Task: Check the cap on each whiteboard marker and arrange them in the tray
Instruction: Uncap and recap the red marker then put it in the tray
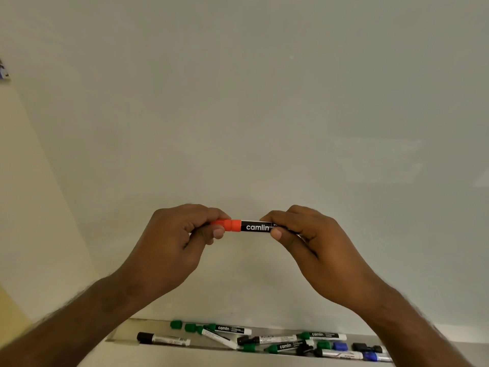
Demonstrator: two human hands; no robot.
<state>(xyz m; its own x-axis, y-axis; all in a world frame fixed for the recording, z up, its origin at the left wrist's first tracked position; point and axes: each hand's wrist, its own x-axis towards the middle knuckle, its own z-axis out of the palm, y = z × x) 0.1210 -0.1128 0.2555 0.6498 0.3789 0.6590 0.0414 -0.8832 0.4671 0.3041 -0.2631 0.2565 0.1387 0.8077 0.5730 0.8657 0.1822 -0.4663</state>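
A red-capped marker (250, 227) with a black "camlin" label is held level at the centre of the frame, in front of a blank whiteboard (264, 102) that fills most of the view. The left hand (182, 234) pinches the red cap (227, 225) between thumb and curled fingers, while the right hand (304, 234) grips the other end of the barrel, thumb underneath and fingers wrapped over the top. Cap and barrel meet with no gap showing between them.

Along the bottom of the frame, a metal tray (127, 329) runs beneath the board and holds a loose scatter of markers. At lower left a black-capped marker (162, 339) lies by itself, pointing roughly left to right. Near it, just right of centre-left, two loose green caps (182, 326) sit side by side. Further right, several green-capped markers (284, 347) lie crossed and overlapping at different angles. At lower right a blue-capped marker (352, 355) lies along the tray's front edge, with a loose blue cap (340, 346) just behind it. Both forearms reach up from the bottom corners of the frame.
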